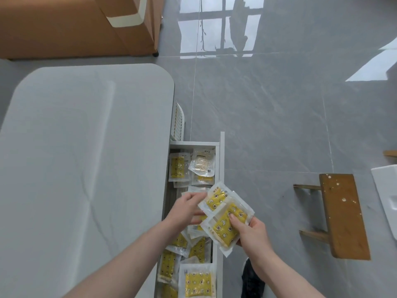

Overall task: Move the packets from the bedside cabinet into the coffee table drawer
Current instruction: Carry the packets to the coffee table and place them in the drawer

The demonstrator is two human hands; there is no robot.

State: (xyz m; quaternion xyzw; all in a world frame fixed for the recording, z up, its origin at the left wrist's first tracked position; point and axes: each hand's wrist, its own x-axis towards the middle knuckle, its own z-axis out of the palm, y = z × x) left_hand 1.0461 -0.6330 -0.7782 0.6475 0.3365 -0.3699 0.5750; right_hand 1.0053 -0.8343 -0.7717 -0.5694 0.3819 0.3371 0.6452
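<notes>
Head view: both hands' grip on packets (pixel 225 218) over open drawer (pixel 221 160); right hand (pixel 253 232), left hand (pixel 185 208); floor right clear.

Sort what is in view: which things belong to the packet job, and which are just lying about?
Job: held packets, left hand, right hand, open drawer, packets in the drawer, coffee table.
Lying about: wooden stool, brown sofa, white tray.

No legible text; small print on the packets (pixel 223 220) too blurred to read.
</notes>
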